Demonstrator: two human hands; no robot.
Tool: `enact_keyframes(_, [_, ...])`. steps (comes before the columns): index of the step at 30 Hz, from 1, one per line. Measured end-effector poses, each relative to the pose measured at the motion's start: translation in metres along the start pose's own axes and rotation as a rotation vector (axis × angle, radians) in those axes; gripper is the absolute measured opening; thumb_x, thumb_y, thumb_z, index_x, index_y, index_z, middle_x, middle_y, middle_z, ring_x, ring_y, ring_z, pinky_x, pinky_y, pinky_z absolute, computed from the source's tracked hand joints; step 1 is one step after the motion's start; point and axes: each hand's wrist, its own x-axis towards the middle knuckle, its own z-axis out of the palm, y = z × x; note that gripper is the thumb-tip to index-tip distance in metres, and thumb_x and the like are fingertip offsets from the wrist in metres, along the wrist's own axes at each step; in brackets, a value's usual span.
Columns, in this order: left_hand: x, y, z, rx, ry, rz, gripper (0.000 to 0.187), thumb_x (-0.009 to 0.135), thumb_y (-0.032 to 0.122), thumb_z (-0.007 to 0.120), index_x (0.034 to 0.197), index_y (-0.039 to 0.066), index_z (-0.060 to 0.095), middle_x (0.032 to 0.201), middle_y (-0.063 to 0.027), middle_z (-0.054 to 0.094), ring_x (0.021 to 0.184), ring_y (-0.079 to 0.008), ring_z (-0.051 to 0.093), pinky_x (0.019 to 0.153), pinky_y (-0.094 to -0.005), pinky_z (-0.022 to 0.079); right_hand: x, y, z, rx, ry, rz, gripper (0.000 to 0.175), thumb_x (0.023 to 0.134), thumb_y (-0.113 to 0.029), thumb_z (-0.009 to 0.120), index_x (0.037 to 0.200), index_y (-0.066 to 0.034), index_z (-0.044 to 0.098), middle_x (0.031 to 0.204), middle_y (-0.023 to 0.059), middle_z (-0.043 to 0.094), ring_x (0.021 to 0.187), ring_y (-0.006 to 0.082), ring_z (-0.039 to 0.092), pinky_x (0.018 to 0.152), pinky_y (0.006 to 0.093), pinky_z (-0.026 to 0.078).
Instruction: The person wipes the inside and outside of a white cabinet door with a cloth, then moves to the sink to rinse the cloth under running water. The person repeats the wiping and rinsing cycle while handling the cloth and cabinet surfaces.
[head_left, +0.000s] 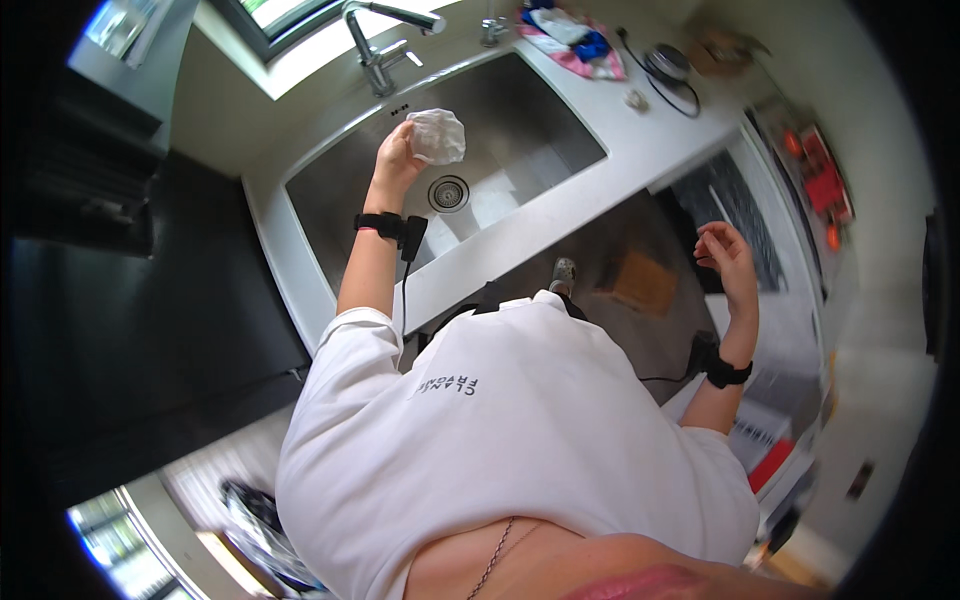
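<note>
My left hand (395, 161) reaches over a stainless steel sink (517, 112). Between its thumb and fingers is a thin, whitish, translucent round piece (439, 137), perhaps a wet cloth or plastic film; its material is unclear. Just below it in the view lies the sink's drain strainer (448, 194). My right hand (727, 255) hangs in the air on the right, its fingers loosely bent and nothing visible in them. Behind that hand is a dark panel (739, 202) in a white-edged surface. Both wrists wear black bands with a cable leading off.
A chrome faucet (375, 67) stands behind the sink. On the white counter (637, 146) lie a pink, white and blue cloth (577, 41), a small crumpled white item (636, 100) and a round corded device (667, 64). A brown box (643, 283) sits on the floor near my foot.
</note>
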Motion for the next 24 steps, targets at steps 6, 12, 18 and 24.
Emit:
enact_keyframes(6, [0.020, -0.011, 0.011, -0.018, 0.399, 0.001, 0.024, 0.093, 0.012, 0.049, 0.115, 0.007, 0.058, 0.112, -0.0059, 0.063, 0.103, -0.0210, 0.061, 0.089, -0.0417, 0.050, 0.238, -0.072, -0.004, -0.371, -0.393, -0.157, 0.016, 0.094, -0.019, 0.056, 0.100, -0.0053, 0.060, 0.084, 0.0012, 0.062, 0.078, 0.0095, 0.060, 0.068, 0.0231, 0.047])
enact_keyframes(12, [0.029, -0.015, 0.027, -0.128, 0.344, 0.035, 0.018, 0.092, 0.009, 0.052, 0.110, 0.009, 0.057, 0.106, -0.0027, 0.062, 0.098, -0.0181, 0.061, 0.087, -0.0395, 0.050, 0.392, -0.122, 0.127, -0.530, -0.923, -0.339, 0.026, 0.092, -0.027, 0.059, 0.102, -0.0033, 0.061, 0.083, 0.0031, 0.063, 0.073, 0.0100, 0.061, 0.061, 0.0237, 0.049])
enact_keyframes(18, [0.016, -0.001, 0.024, -0.126, 0.503, 0.037, 0.017, 0.092, 0.008, 0.051, 0.107, 0.011, 0.057, 0.103, -0.0005, 0.062, 0.094, -0.0153, 0.061, 0.081, -0.0374, 0.052, 0.462, -0.090, 0.366, -0.844, -0.986, -0.317, 0.043, 0.095, -0.041, 0.050, 0.103, -0.0006, 0.063, 0.079, 0.0065, 0.066, 0.063, 0.0153, 0.064, 0.052, 0.0297, 0.051])
enact_keyframes(24, [0.026, -0.010, 0.025, -0.140, 0.525, 0.084, 0.016, 0.094, 0.012, 0.052, 0.108, 0.009, 0.057, 0.100, -0.0022, 0.063, 0.090, -0.0162, 0.063, 0.078, -0.0351, 0.054, 0.442, -0.079, 0.463, -0.918, -0.758, -0.474, 0.064, 0.095, -0.053, 0.038, 0.102, 0.0037, 0.066, 0.097, 0.0201, 0.068, 0.089, 0.0352, 0.066, 0.083, 0.0443, 0.050])
